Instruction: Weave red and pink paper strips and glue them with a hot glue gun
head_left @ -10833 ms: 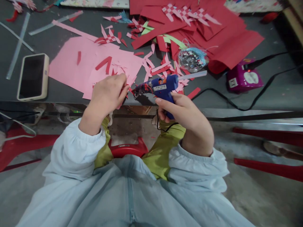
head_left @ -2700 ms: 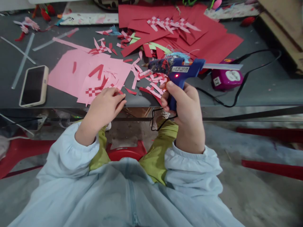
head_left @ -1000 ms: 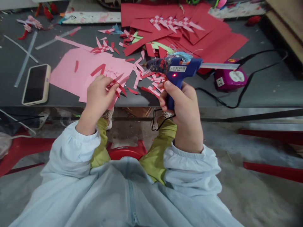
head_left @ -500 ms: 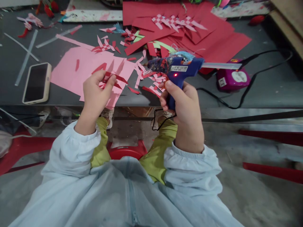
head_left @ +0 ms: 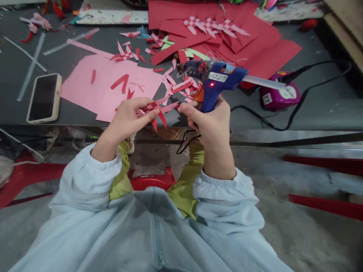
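Note:
My left hand [head_left: 127, 117] pinches a small woven piece of red and pink paper strips [head_left: 157, 110] just above the table's front edge. My right hand [head_left: 208, 122] grips the handle of a blue glue gun [head_left: 218, 81] whose red light is on. Its thumb and forefinger also touch the right tip of the woven piece. The gun's nozzle points left, above the paper, and a clear glue stick juts out of its back. A black cord hangs from the handle below the table edge.
A phone [head_left: 44, 98] lies at the left on the dark table [head_left: 326, 109]. Pink sheets [head_left: 93, 83], red sheets [head_left: 255, 49], paper scraps and loose glue sticks [head_left: 31, 66] cover the table. A purple power socket [head_left: 279, 94] sits at the right. A red stool [head_left: 149, 181] shows below.
My left hand lifted the woven piece off the pink sheet and carried it right. My right hand tilted the glue gun and reached its fingers to the piece's tip.

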`<act>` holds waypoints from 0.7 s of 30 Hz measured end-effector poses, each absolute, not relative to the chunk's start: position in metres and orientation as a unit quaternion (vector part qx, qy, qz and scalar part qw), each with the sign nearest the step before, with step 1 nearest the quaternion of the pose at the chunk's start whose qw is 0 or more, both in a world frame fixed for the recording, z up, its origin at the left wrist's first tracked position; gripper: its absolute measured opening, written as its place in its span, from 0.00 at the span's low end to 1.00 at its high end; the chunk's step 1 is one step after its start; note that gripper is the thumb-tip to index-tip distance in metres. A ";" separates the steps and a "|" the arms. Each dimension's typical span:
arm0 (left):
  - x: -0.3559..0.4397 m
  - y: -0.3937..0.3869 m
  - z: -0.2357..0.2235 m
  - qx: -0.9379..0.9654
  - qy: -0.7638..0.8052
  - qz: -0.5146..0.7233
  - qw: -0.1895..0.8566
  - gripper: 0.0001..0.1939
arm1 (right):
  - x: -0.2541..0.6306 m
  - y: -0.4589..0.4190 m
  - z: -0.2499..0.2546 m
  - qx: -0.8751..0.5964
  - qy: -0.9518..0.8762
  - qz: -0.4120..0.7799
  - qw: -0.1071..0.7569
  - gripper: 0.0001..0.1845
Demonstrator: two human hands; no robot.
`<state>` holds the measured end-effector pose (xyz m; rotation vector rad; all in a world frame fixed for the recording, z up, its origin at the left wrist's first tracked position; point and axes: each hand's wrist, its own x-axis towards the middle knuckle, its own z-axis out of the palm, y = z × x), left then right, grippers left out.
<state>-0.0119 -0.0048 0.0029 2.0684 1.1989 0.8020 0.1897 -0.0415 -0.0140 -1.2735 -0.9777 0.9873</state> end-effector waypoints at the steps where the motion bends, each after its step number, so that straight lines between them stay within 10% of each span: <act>1: -0.011 -0.005 0.003 0.787 0.444 0.299 0.307 0.11 | 0.188 -0.041 -0.015 -0.543 -0.421 0.427 0.588 0.22; 21: -0.022 -0.004 0.002 0.781 0.464 0.274 0.316 0.16 | 0.200 -0.037 -0.013 -0.529 -0.384 0.396 0.645 0.19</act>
